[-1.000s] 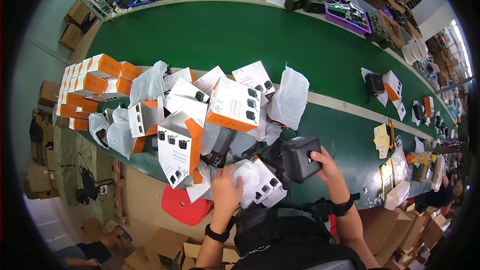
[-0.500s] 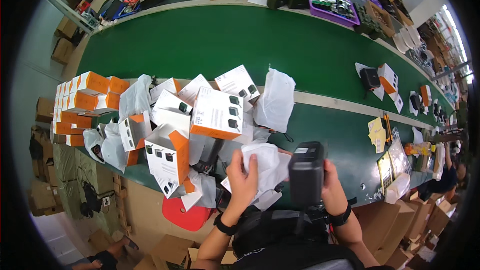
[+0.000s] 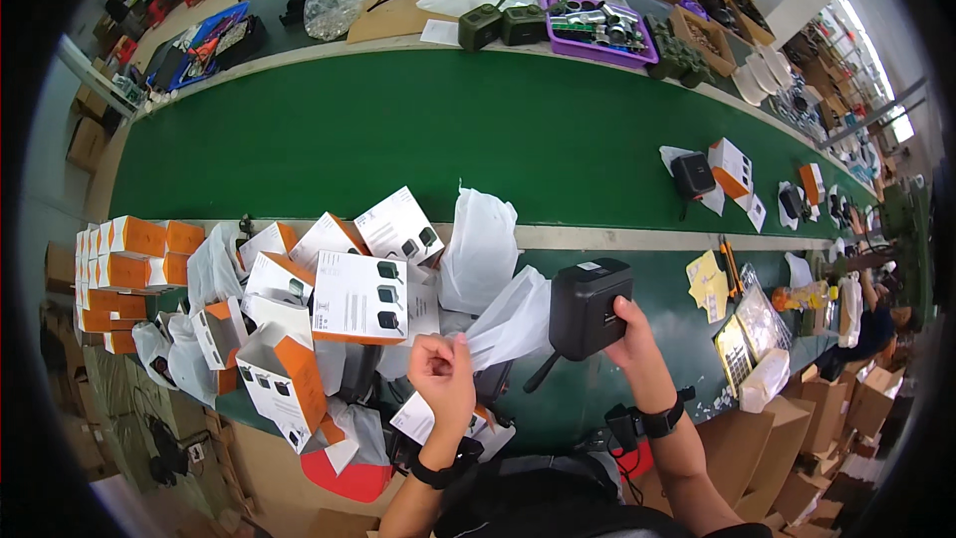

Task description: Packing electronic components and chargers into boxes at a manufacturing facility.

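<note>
My right hand (image 3: pixel 631 334) grips a black, box-shaped device (image 3: pixel 586 309) by its right side, above the green bench. A short black strap hangs from the device's lower left corner. My left hand (image 3: pixel 443 376) is closed, with its fingertips pinching a thin white plastic bag (image 3: pixel 513 317). The bag stretches up and right from those fingers and comes close to the device; whether they touch I cannot tell. Left of my left hand, a white and orange carton (image 3: pixel 347 297) lies on a heap of similar cartons. An opened carton (image 3: pixel 284 379) leans at the heap's near side.
Stacked orange cartons (image 3: pixel 129 269) stand at the far left. Another white bag (image 3: pixel 480 251) rests behind my hands. Farther right lie yellow sticker sheets (image 3: pixel 708 286) and another black device (image 3: pixel 692 175). Beyond the green belt (image 3: pixel 349 130) is a purple basket (image 3: pixel 597 52) of parts.
The white bag, bunched in my left hand before, is now drawn out lengthwise. My right hand has raised and turned the device, so its strap shows. The whole view has shifted.
</note>
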### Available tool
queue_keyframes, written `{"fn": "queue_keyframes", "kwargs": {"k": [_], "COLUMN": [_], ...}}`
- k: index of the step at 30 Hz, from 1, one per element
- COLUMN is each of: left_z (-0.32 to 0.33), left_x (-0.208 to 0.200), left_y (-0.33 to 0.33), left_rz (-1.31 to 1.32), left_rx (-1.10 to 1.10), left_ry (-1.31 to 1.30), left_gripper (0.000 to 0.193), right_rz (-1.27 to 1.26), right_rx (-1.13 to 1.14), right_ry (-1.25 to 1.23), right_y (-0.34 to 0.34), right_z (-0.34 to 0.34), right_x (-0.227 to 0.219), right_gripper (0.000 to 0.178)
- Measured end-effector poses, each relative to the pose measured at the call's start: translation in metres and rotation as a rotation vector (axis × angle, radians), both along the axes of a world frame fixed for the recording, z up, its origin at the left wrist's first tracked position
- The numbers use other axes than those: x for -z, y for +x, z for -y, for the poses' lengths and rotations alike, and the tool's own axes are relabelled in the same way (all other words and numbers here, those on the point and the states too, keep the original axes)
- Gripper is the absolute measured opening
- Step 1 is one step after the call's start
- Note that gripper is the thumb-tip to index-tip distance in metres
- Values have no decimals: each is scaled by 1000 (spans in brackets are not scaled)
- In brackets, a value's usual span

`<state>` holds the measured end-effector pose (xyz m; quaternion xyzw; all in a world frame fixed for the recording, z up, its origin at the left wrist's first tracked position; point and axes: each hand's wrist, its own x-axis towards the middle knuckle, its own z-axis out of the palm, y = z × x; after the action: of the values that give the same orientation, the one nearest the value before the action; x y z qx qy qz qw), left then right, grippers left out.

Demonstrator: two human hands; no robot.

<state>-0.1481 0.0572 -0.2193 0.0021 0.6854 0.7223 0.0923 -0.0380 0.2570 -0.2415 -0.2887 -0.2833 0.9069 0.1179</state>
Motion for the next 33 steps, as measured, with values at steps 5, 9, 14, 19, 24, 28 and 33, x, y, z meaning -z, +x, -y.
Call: {"fn": "queue_keyframes", "kwargs": {"k": [5, 9, 14, 19, 24, 28, 33], "left_z": [-1, -10, -24, -22, -19, -16, -24], "left_x": [12, 4, 12, 4, -5, -2, -12], "left_y": [-4, -13, -11, -1, 21, 46, 55], "left_rz": [-38, 124, 298, 479, 628, 722, 665], "left_rx": [180, 486, 527, 676, 600, 412, 337], "left_ry": [-27, 90, 226, 337, 299, 552, 561], "left_gripper": [21, 50, 72, 79, 67, 63, 53], "right_rz": [-179, 175, 257, 211, 258, 184, 28], "right_rx": [-74, -62, -174, -561, -551, -485, -310], "right_ry": [-137, 64, 318, 481, 636, 579, 506], "right_y": [0, -7, -16, -21, -36, -32, -18], "right_z": [-5, 7, 15, -5, -11, -13, 12], "right_x": [7, -10, -31, -45, -62, -61, -64], "right_gripper": [58, 64, 63, 52, 48, 51, 46]}}
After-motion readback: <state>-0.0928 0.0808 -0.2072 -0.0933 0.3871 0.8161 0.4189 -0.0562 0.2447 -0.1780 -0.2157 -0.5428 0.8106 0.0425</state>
